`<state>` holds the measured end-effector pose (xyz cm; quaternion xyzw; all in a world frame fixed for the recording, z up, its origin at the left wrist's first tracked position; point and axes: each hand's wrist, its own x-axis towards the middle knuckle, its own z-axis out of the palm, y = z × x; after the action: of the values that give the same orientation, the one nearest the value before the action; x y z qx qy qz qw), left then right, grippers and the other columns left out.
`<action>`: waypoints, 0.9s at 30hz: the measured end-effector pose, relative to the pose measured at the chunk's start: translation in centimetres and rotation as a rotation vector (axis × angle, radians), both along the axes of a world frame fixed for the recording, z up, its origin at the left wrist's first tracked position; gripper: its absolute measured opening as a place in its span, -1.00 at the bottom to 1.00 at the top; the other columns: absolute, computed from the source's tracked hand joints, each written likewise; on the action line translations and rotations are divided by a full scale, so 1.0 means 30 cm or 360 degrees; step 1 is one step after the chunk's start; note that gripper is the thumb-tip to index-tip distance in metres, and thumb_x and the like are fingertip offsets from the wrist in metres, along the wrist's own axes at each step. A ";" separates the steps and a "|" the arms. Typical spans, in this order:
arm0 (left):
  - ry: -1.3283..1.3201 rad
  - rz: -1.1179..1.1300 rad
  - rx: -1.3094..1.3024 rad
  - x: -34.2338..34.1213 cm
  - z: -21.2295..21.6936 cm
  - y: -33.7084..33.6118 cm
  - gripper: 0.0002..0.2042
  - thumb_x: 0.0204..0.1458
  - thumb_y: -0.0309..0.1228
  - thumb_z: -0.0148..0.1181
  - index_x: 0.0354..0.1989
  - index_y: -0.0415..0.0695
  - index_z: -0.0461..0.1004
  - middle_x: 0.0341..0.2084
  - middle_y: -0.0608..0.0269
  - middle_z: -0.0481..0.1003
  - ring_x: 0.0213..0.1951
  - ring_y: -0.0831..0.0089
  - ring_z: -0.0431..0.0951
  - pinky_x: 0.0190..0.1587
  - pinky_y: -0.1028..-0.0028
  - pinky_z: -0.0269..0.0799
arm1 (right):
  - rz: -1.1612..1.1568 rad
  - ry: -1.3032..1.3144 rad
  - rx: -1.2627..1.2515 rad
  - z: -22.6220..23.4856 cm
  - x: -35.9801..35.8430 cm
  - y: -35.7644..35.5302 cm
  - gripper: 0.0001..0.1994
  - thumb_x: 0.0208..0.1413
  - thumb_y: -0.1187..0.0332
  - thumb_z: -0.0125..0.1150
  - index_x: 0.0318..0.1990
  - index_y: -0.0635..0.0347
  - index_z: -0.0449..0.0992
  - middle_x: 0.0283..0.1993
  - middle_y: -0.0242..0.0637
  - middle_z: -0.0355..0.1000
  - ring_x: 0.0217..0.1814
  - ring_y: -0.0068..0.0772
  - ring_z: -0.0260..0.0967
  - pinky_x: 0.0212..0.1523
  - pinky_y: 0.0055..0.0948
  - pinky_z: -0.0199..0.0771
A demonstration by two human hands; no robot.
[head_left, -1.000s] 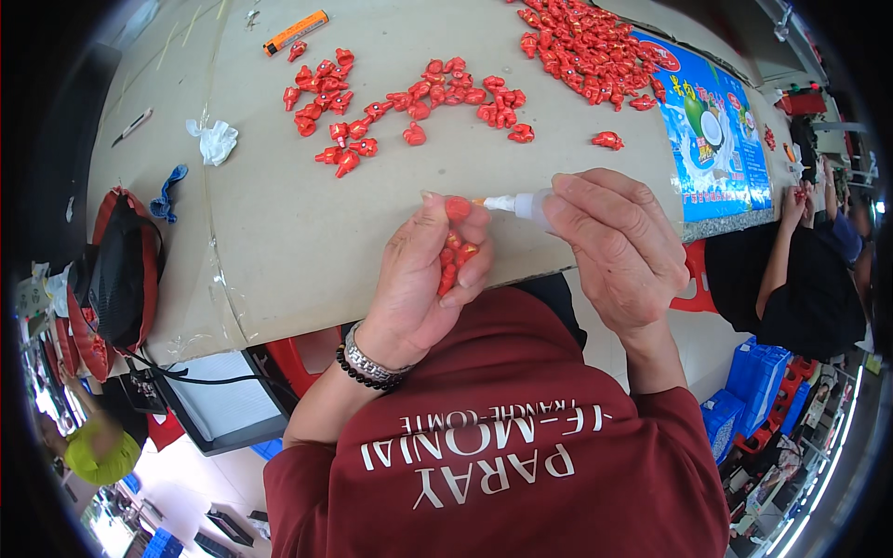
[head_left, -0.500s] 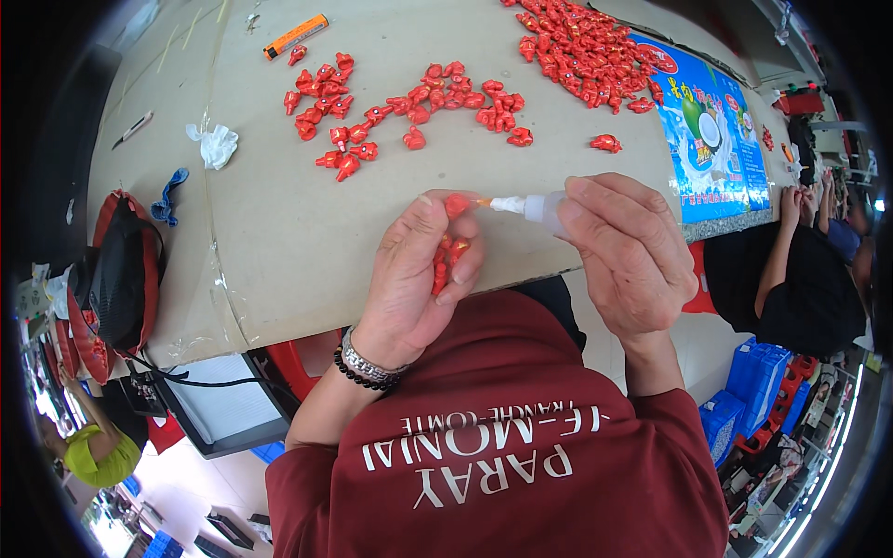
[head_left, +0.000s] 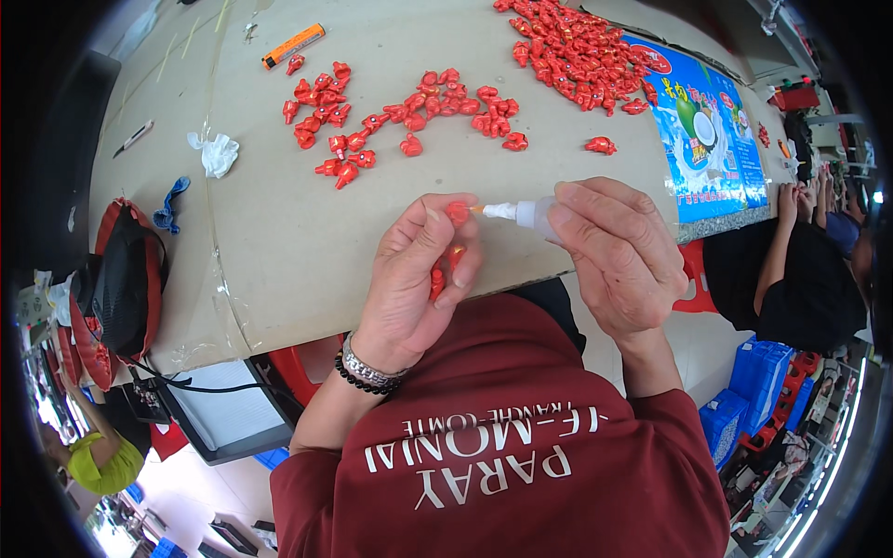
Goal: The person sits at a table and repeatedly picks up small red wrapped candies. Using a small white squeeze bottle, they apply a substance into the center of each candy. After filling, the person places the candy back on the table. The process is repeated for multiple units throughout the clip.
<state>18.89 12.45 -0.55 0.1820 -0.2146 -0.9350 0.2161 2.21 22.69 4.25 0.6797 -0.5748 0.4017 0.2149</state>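
Note:
Between thumb and fingertips my left hand (head_left: 406, 270) pinches a small red figurine (head_left: 457, 214), with a few more red pieces (head_left: 445, 270) tucked in its curled fingers. My right hand (head_left: 621, 251) is closed round a translucent squeeze bottle (head_left: 538, 216) lying roughly level. The bottle's white-wrapped nozzle (head_left: 499, 211) ends in a thin orange tip, which points left and meets or nearly meets the figurine; contact cannot be made out. Beyond my hands, several loose red figurines (head_left: 410, 144) are scattered on the table (head_left: 279, 223).
A large heap of red figurines (head_left: 577, 56) lies far right, beside a blue printed sheet (head_left: 702, 130). Further left are an orange cylinder (head_left: 293, 46), a crumpled tissue (head_left: 217, 154), a craft knife (head_left: 134, 138), a blue strip (head_left: 170, 205) and a red-black bag (head_left: 130, 279). A person in black (head_left: 814, 279) sits at right.
Both hands keep their grips, the figurine and the nozzle tip still close together. The squeeze bottle and my right hand have shifted slightly left and down. The view has moved a little.

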 end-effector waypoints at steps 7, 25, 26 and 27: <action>0.0031 -0.0001 -0.0011 -0.002 -0.002 0.001 -0.74 0.20 -0.27 0.02 -0.07 -0.19 0.39 -0.34 0.31 0.42 -0.57 0.63 0.27 -0.72 0.71 0.08 | -0.0009 0.0004 0.0019 -0.003 -0.004 0.001 -0.70 -0.40 0.58 0.22 -0.35 0.33 0.57 -0.31 -0.17 0.49 -0.33 -0.16 0.46 -0.37 -0.34 0.52; -0.0065 0.0213 -0.0408 -0.008 -0.002 0.001 -0.84 0.13 -0.41 0.14 -0.18 -0.19 0.40 -0.33 0.31 0.45 -0.58 0.64 0.29 -0.69 0.70 0.02 | -0.0024 0.0043 -0.0015 0.009 -0.005 0.011 -0.70 -0.40 0.57 0.21 -0.35 0.30 0.57 -0.31 -0.18 0.50 -0.33 -0.18 0.47 -0.38 -0.37 0.52; -0.0069 0.0227 -0.0417 -0.008 0.001 0.002 -0.84 0.12 -0.41 0.14 -0.19 -0.19 0.40 -0.33 0.31 0.45 -0.58 0.64 0.29 -0.68 0.70 0.01 | -0.0022 0.0044 -0.0017 0.008 -0.005 0.009 -0.70 -0.41 0.57 0.21 -0.35 0.30 0.57 -0.31 -0.18 0.50 -0.33 -0.18 0.47 -0.38 -0.37 0.52; -0.0067 0.0222 -0.0417 -0.007 0.000 0.003 -0.85 0.12 -0.42 0.15 -0.19 -0.18 0.40 -0.33 0.31 0.45 -0.58 0.64 0.29 -0.68 0.70 0.01 | -0.0020 0.0044 -0.0018 0.007 -0.005 0.008 -0.70 -0.41 0.57 0.22 -0.35 0.30 0.57 -0.31 -0.18 0.50 -0.33 -0.18 0.47 -0.39 -0.37 0.52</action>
<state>18.69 12.53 -0.56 0.1862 -0.3260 -0.8777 0.2979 2.06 22.93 4.45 0.6803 -0.5738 0.3942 0.2292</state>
